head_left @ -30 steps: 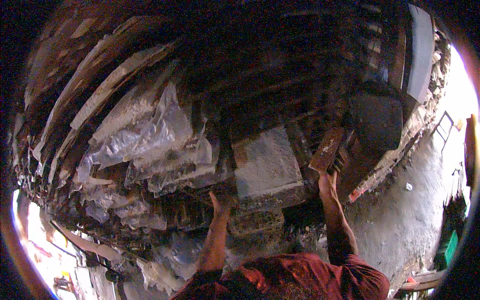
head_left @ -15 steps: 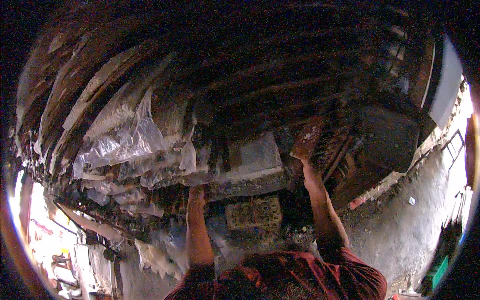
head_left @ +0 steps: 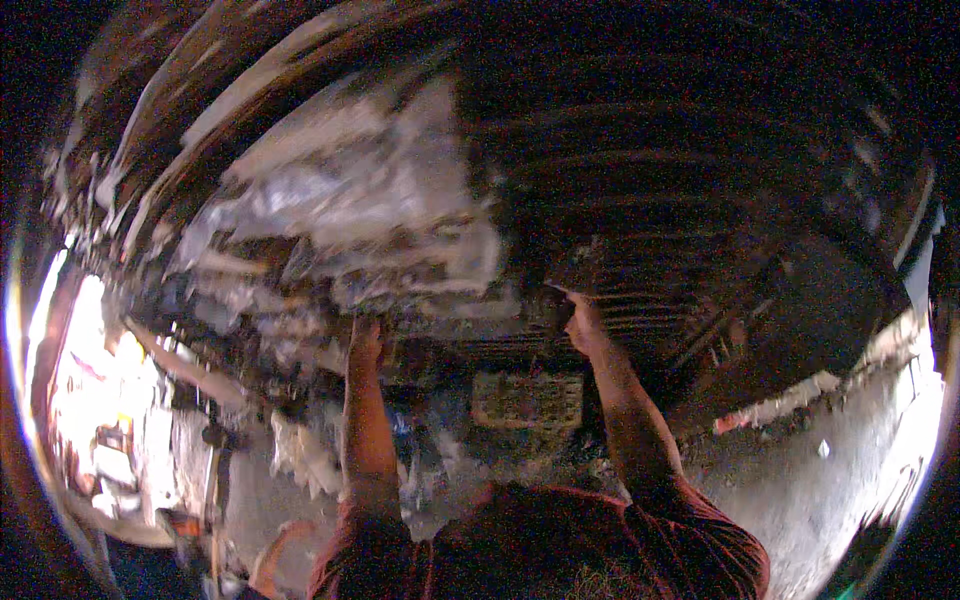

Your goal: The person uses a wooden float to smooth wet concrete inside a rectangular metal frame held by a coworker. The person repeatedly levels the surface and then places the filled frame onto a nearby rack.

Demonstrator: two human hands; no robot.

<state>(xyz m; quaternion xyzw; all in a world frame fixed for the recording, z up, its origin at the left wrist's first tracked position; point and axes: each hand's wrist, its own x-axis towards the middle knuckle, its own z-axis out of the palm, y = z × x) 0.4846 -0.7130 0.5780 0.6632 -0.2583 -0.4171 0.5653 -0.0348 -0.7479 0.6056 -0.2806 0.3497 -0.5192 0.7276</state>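
Note:
My left hand (head_left: 368, 338) reaches up to the lower edge of a pale, crumpled plastic sheet (head_left: 400, 200); its fingers are lost in shadow and blur. To the right, my right hand (head_left: 580, 318) is raised and looks closed at the base of a dark, flat, brownish piece (head_left: 582, 262), too blurred to name. Dark ribbed slats (head_left: 620, 230) spread behind and above that hand. Between my forearms, lower down, sits a pale rectangular panel (head_left: 527, 400) with a grid of small marks.
Crumpled plastic (head_left: 230, 310) lies at the left. A dark, bulky shape (head_left: 830, 290) stands at the right, above a grey wall (head_left: 800, 470). What seems another person's arm (head_left: 275, 555) shows at the lower left. Bright daylight enters at both sides.
Both my hands appear higher and further left in the picture, and the view has shifted. The pale plastic spreads larger beyond my left hand. The brownish piece at my right hand now looks darker and smaller.

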